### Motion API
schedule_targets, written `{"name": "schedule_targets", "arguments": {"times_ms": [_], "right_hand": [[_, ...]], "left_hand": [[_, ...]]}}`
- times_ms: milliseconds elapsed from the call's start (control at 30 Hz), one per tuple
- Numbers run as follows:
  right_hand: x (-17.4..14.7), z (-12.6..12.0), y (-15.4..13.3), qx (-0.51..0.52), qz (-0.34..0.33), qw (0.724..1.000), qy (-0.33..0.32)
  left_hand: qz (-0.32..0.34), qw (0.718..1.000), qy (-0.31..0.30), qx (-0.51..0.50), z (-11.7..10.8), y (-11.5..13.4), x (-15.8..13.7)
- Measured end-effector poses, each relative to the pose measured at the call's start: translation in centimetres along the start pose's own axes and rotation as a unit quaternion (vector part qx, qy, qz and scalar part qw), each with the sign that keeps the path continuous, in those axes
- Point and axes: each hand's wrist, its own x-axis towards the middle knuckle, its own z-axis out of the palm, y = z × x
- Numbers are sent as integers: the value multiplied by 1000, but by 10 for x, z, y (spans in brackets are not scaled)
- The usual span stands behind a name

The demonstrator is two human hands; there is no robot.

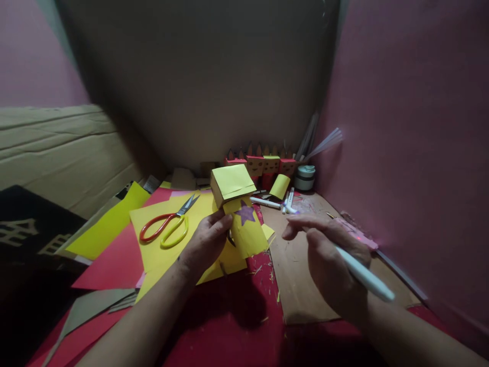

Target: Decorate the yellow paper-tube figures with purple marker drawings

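Observation:
My left hand (209, 234) is closed on a paper figure, with the thumb at the joint of its two parts. The figure has a box-shaped head (233, 179) with a yellow top and a yellow body (250, 244) bearing a purple star (245, 213). Held pen-fashion in my right hand (332, 255) is a white marker (364, 272). Its tip looks purple and points toward the figure, a short gap away from it. Scissors (173, 221) with one red and one yellow handle lie on yellow paper (153, 260), left of my left hand.
Several finished box figures (263, 165) stand at the back, beside a round lidded container (304, 177). White markers (265, 202) and a yellow paper roll (280, 186) lie before them. A cardboard sheet (294, 285) covers the right side; red paper (110, 260) lies left. Walls close in both sides.

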Motion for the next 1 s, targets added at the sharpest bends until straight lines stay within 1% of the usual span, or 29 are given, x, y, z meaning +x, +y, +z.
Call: {"name": "schedule_targets", "arguments": {"times_ms": [67,100,133,167,233,400,533,633,700,800,900,1000], "right_hand": [[4,2,-11,-10,11,999,-35],[4,4,-15,-17,5,998,-52],[3,6,-18,-18,13,998,-66],[2,8,-19,-8,24,997,-70],[-3,12,-19,4,30,997,-67],[-11,19,-14,17,17,998,-62],[-13,22,-12,19,45,998,-48],[-15,21,-14,-11,76,996,-36],[-15,19,-16,-39,88,994,-46],[-16,17,-16,-67,72,993,-60],[-19,19,-14,-52,58,996,-49],[-20,24,-13,-38,76,996,-35]], "left_hand": [[-2,1000,4,-7,-1,-1,-1],[-3,1000,1,-10,0,-2,-2],[-3,1000,-4,-12,0,-2,-3],[-4,1000,-10,-12,1,-1,-5],[-5,1000,-18,-12,3,0,-10],[-12,1000,-24,-7,7,3,-16],[-12,999,-33,-13,9,5,-17],[-17,1000,-21,-9,8,4,-16],[-23,1000,-13,-7,7,3,-16],[-29,1000,-7,-3,5,2,-17],[-29,1000,-4,6,5,1,-18],[-26,1000,-2,13,5,1,-19]]}}
